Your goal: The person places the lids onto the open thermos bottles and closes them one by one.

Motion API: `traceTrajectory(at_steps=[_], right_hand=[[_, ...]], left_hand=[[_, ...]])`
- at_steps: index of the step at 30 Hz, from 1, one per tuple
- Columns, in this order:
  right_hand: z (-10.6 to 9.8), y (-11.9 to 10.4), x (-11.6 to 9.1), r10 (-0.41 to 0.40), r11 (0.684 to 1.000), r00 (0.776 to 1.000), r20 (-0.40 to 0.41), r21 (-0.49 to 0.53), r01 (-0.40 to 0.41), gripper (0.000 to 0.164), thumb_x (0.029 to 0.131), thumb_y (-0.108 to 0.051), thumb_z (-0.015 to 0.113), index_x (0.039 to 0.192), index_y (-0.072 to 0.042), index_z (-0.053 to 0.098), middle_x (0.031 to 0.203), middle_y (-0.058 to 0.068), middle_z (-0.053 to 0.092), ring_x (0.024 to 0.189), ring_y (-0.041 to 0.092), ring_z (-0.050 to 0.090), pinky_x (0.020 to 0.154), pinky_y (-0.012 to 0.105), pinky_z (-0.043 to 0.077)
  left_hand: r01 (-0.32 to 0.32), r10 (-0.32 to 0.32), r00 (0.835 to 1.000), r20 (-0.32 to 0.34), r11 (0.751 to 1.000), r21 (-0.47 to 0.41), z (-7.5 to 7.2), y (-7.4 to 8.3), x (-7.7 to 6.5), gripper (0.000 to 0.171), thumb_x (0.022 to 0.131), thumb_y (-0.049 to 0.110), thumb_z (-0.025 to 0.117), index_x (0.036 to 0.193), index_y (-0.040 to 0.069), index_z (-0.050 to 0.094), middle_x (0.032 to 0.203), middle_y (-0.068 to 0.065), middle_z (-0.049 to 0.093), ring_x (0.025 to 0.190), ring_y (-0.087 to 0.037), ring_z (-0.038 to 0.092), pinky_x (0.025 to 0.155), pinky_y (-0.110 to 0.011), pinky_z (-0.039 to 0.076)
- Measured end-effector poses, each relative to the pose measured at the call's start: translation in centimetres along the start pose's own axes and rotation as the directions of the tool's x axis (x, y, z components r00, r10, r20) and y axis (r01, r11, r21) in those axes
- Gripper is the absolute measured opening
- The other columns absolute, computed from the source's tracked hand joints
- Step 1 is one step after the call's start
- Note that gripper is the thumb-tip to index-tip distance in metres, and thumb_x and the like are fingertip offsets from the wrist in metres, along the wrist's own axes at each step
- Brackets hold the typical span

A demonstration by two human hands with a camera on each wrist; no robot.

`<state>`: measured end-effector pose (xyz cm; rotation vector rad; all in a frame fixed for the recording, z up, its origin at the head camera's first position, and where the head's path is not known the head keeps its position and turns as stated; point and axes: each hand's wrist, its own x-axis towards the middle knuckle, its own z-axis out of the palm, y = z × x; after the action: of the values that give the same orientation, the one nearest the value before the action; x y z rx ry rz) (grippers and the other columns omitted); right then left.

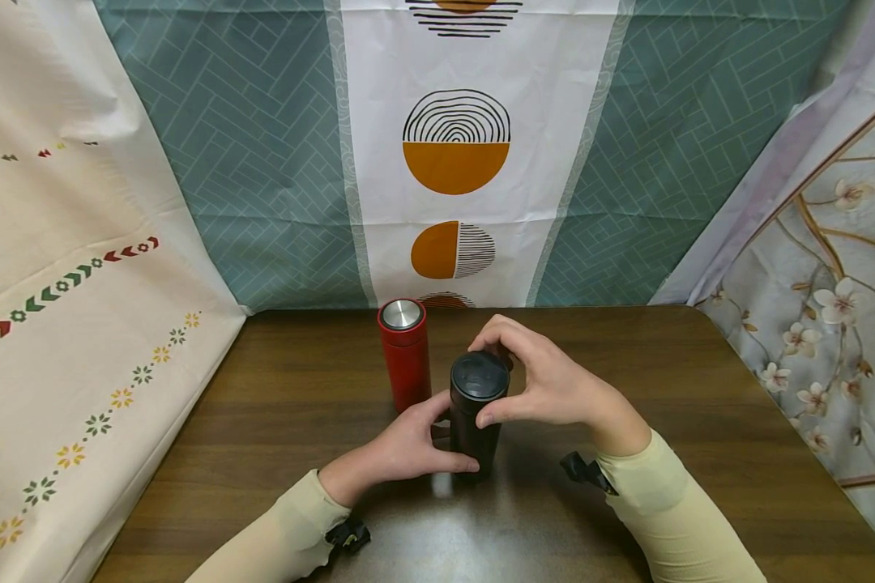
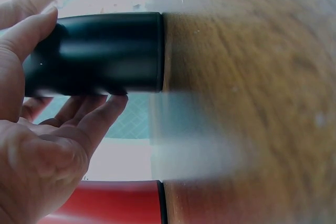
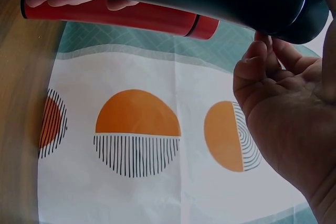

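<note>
A black thermos flask [image 1: 468, 433] stands upright on the wooden table, its round dark lid [image 1: 480, 376] facing up. My left hand [image 1: 414, 443] grips its body low down, thumb on the near side and fingers behind. In the left wrist view, the flask [image 2: 110, 53] lies between thumb and fingers, its base against the tabletop. Up at the lid, my right hand [image 1: 550, 382] holds on with the thumb in front and fingers at the back. Close behind my left hand stands a red thermos flask [image 1: 407, 368] with a silver-topped lid.
The brown table [image 1: 299, 389] ends at a hanging cloth [image 1: 277, 162] with teal sides and a printed white middle strip. A cream cloth [image 1: 80, 324] borders the left side, and a flowered cloth [image 1: 831, 340] the right.
</note>
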<state>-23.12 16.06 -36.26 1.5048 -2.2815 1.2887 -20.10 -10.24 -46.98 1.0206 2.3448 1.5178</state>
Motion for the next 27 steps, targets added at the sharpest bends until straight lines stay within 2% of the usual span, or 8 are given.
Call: traceTrajectory(at_steps=[4,7,9,13,16,18,22,27], right_hand=[[-0.06,-0.04,0.06,-0.007,1.000,1.000,0.015,0.005,0.007,0.077,0.076,-0.042,0.105,0.136,-0.019,0.063,0.124,-0.006,0.062,0.109,0.016,0.063,0.095,0.036,0.055],[-0.13,0.01,-0.10,-0.039,0.999,0.998,0.042,0.013,0.038,0.081,0.087,-0.058,0.093,0.150,-0.018,0.060,0.134,-0.002,0.060,0.120,0.019,0.061,0.102,0.035,0.052],[-0.12,0.02,-0.23,-0.063,0.998,0.996,0.060,0.024,0.062,0.083,0.094,-0.062,0.085,0.158,-0.017,0.057,0.139,-0.001,0.057,0.126,0.021,0.058,0.106,0.037,0.050],[-0.04,0.09,-0.33,-0.110,0.993,0.991,0.074,0.061,0.106,0.073,0.100,-0.043,0.084,0.161,-0.015,0.055,0.140,0.002,0.056,0.129,0.024,0.056,0.108,0.039,0.049],[-0.04,0.24,-0.27,-0.145,0.987,0.987,0.069,0.081,0.139,0.069,0.097,-0.024,0.084,0.159,-0.013,0.057,0.139,0.004,0.057,0.128,0.025,0.056,0.107,0.040,0.049],[-0.03,0.37,-0.23,-0.161,0.984,0.985,0.065,0.090,0.155,0.069,0.094,-0.017,0.082,0.158,-0.012,0.057,0.138,0.004,0.058,0.127,0.025,0.057,0.107,0.040,0.049],[-0.05,0.44,-0.17,-0.177,0.980,0.982,0.064,0.105,0.169,0.068,0.094,-0.014,0.081,0.158,-0.011,0.058,0.138,0.005,0.059,0.126,0.026,0.057,0.106,0.040,0.049],[-0.11,0.33,-0.20,-0.155,0.985,0.986,0.063,0.091,0.149,0.066,0.093,-0.013,0.080,0.156,-0.013,0.060,0.137,0.003,0.059,0.125,0.024,0.058,0.105,0.040,0.050]], left_hand=[[0.007,-0.007,1.000,0.001,1.000,0.001,-0.03,0.06,-0.06,0.076,0.084,0.028,0.101,0.149,0.033,0.062,0.139,0.014,0.071,0.129,-0.013,0.068,0.113,-0.044,0.054],[0.014,-0.014,1.000,0.000,1.000,0.003,-0.05,0.04,-0.11,0.077,0.084,0.028,0.101,0.149,0.033,0.062,0.138,0.015,0.070,0.129,-0.013,0.067,0.113,-0.045,0.054],[0.018,-0.018,1.000,0.002,1.000,0.001,-0.06,0.01,-0.12,0.077,0.084,0.027,0.101,0.150,0.033,0.061,0.138,0.015,0.070,0.129,-0.013,0.067,0.112,-0.045,0.054],[0.024,-0.024,1.000,0.005,1.000,-0.005,-0.06,0.01,-0.16,0.076,0.084,0.028,0.101,0.149,0.033,0.062,0.138,0.014,0.071,0.129,-0.014,0.067,0.113,-0.045,0.054],[0.027,-0.027,1.000,0.004,1.000,-0.008,-0.03,0.05,-0.15,0.076,0.084,0.029,0.101,0.149,0.032,0.062,0.138,0.014,0.071,0.129,-0.014,0.067,0.114,-0.044,0.053],[0.029,-0.029,1.000,0.002,1.000,-0.008,-0.02,0.06,-0.15,0.076,0.084,0.029,0.101,0.149,0.032,0.062,0.138,0.013,0.071,0.129,-0.014,0.067,0.114,-0.044,0.053],[0.031,-0.031,1.000,0.001,0.999,-0.007,-0.01,0.09,-0.14,0.076,0.084,0.029,0.101,0.150,0.032,0.062,0.138,0.013,0.071,0.129,-0.014,0.067,0.114,-0.045,0.053],[0.030,-0.030,1.000,0.004,1.000,-0.004,-0.03,0.08,-0.15,0.077,0.085,0.029,0.101,0.151,0.033,0.061,0.139,0.013,0.071,0.130,-0.013,0.067,0.114,-0.045,0.053]])
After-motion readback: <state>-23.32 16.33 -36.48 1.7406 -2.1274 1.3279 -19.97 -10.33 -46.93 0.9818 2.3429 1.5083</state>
